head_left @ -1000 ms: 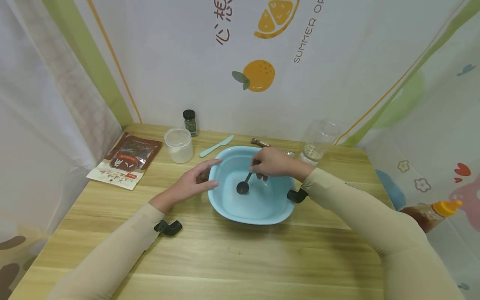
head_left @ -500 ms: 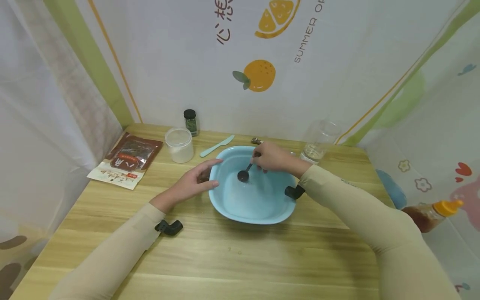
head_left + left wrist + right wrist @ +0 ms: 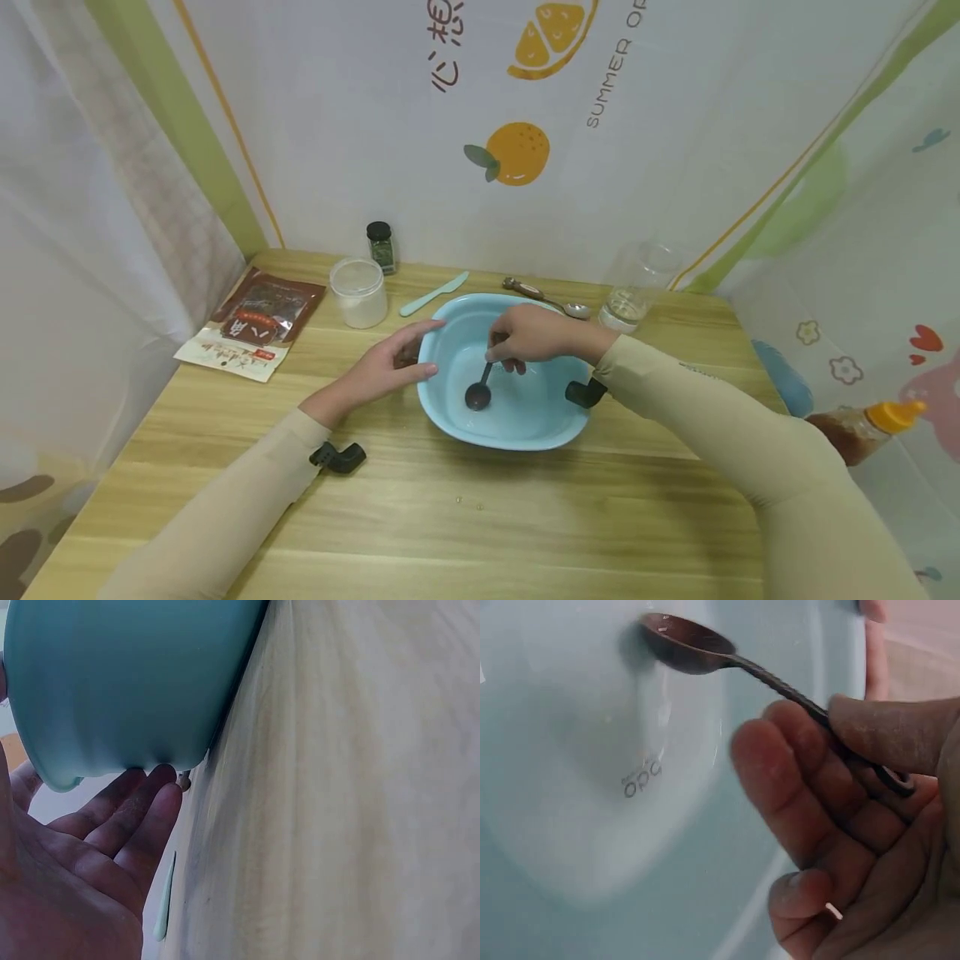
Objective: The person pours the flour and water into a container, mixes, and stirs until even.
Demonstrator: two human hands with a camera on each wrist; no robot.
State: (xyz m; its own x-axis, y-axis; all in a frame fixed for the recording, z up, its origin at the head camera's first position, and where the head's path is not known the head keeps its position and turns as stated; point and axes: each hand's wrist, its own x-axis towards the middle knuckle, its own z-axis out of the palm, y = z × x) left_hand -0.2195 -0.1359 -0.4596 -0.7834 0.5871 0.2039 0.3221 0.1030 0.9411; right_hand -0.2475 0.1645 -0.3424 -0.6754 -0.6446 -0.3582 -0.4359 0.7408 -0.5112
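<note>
From the head view, the left hand (image 3: pixel 382 367) held the near side of the blue basin (image 3: pixel 536 417), with its thumb over the rim and its other fingers outside. The right hand (image 3: pixel 532 333) pinched a small dark spoon (image 3: pixel 477 396), and the scoop hung inside the basin, below the fingers. The spoon was already picked up and inside the basin, so the spoon work looked started but not finished; putting the spoon down was not yet done. I could not tell how much was left. Ahead of the left hand stood a white jar (image 3: pixel 358 296), with a green knife (image 3: pixel 435 293) beside it. Past the right hand lay a metal spoon (image 3: pixel 525 289), and a clear cup (image 3: pixel 633 287) stood to its right. No hand held any of these. In the left wrist view, the left fingers touched the outside of the basin, and the tabletop ran past them. In the right wrist view, the thumb and fingers pressed the thin handle, with the scoop out past their tips. The basin floor was shiny, maybe wet, and I could not tell if the scoop touched it.
</note>
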